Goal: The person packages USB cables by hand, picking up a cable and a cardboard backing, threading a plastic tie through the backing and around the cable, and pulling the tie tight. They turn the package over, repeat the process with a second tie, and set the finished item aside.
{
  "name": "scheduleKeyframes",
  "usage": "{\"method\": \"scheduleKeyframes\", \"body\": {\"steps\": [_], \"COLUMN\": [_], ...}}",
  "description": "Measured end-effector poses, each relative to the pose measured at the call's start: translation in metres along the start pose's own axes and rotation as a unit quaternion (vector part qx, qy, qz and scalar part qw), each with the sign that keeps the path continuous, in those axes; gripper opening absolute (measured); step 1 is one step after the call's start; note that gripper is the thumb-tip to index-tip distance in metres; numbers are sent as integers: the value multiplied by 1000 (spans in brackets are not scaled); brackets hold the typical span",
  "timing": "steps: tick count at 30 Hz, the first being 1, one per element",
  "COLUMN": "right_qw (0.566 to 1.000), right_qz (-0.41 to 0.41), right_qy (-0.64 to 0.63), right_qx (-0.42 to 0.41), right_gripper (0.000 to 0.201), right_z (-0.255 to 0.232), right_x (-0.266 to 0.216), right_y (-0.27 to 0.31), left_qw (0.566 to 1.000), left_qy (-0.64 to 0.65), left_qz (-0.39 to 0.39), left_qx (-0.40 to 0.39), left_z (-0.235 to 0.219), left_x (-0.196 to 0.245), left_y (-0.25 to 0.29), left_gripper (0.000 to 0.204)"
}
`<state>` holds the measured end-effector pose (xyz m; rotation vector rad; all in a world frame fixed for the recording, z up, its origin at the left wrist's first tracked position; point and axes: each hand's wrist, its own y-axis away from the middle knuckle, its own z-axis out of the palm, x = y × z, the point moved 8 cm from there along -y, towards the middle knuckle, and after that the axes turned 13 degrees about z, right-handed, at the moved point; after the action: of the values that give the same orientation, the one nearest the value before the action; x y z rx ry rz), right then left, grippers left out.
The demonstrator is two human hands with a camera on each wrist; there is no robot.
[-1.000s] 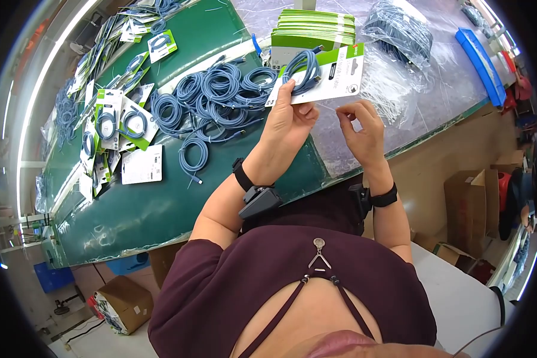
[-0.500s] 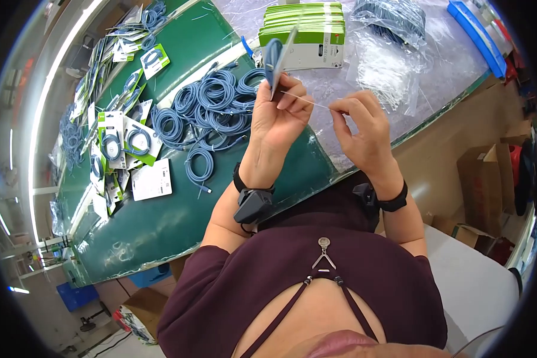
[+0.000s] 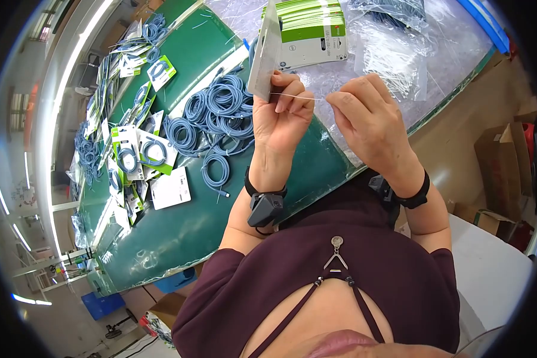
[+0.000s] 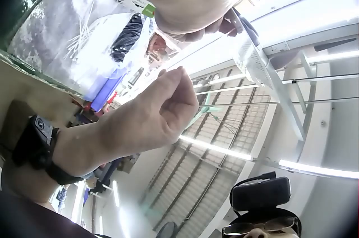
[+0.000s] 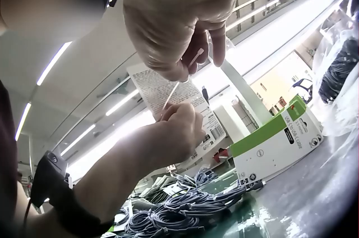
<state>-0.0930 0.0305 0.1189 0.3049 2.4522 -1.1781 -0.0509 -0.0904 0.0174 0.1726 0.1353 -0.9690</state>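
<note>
My left hand (image 3: 280, 122) grips a packaging card (image 3: 267, 56), which stands nearly edge-on in the head view. Its printed back (image 5: 148, 83) faces the right wrist camera. Only a sliver of the coiled blue cable (image 3: 252, 52) shows past the card's left edge. A thin white cable tie (image 3: 298, 96) runs from the card by my left fingers toward my right hand (image 3: 370, 122). The fingertips and thumb of that hand pinch the tie's free end; its small head (image 5: 199, 52) peeks out beneath the right fingers in the right wrist view.
Loose coiled blue cables (image 3: 224, 107) lie on the green table left of my hands. Farther left are carded cables (image 3: 128, 155) and a white card (image 3: 170, 188). A stack of green-and-white cards (image 3: 313, 42) stands beyond my hands, beside a bag of white ties (image 3: 394, 65).
The card has turned from face-up to nearly edge-on, hiding most of its cable. My right hand, earlier apart from the card, pinches the tie that now stretches between both hands.
</note>
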Motion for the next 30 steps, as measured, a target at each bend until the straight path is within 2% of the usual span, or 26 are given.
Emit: {"method": "scheduleKeyframes", "body": {"steps": [30], "right_qw": [1000], "right_qz": [16], "right_qy": [-14], "right_qx": [4], "right_gripper": [20], "right_z": [7], "right_x": [0], "right_y": [1], "left_qw": [1000], "left_qy": [-16], "left_qz": [7], "left_qx": [-9], "left_z": [-6], "left_x": [1], "left_y": [1], "left_gripper": [18]}}
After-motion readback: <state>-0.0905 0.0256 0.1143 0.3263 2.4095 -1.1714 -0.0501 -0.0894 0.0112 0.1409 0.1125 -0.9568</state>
